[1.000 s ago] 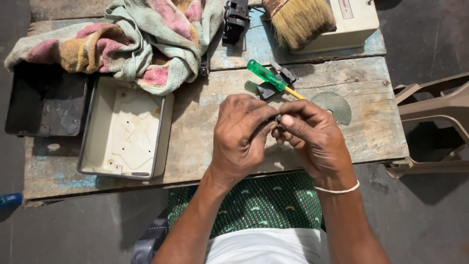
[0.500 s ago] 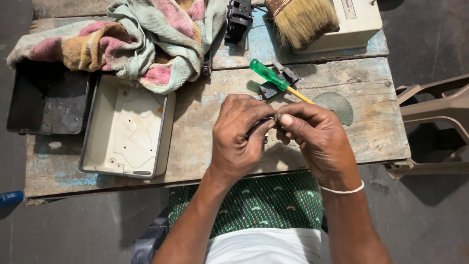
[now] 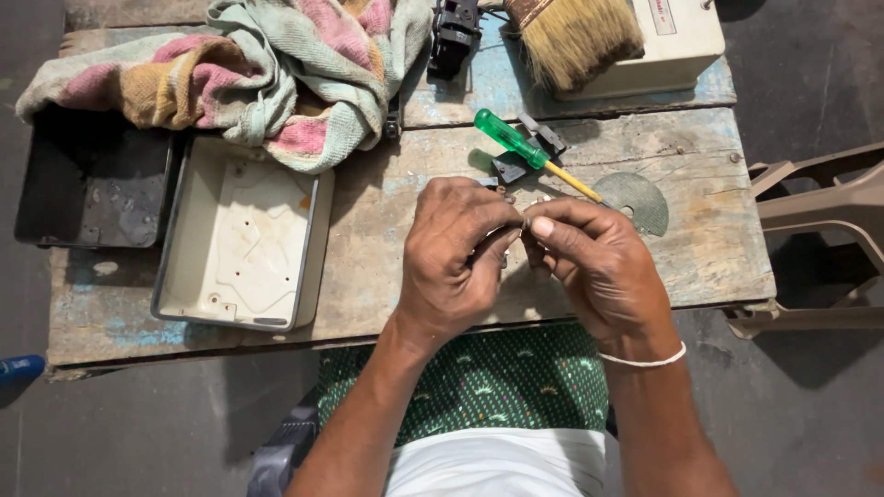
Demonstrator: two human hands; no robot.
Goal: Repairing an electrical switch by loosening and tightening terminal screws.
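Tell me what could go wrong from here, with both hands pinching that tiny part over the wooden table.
The small part is pinched between the left hand and right hand; a slip could drop it into a gap in the wooden table. The green screwdriver lies just beyond the knuckles and might get knocked and roll.

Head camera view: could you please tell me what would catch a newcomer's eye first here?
Probably the two hands meeting over the middle of the worn wooden table: the left hand and right hand pinch something small between their fingertips, too hidden to identify. Just beyond lies a green-handled screwdriver. A striped multicoloured cloth is heaped at the far left, above an open cream plastic casing.
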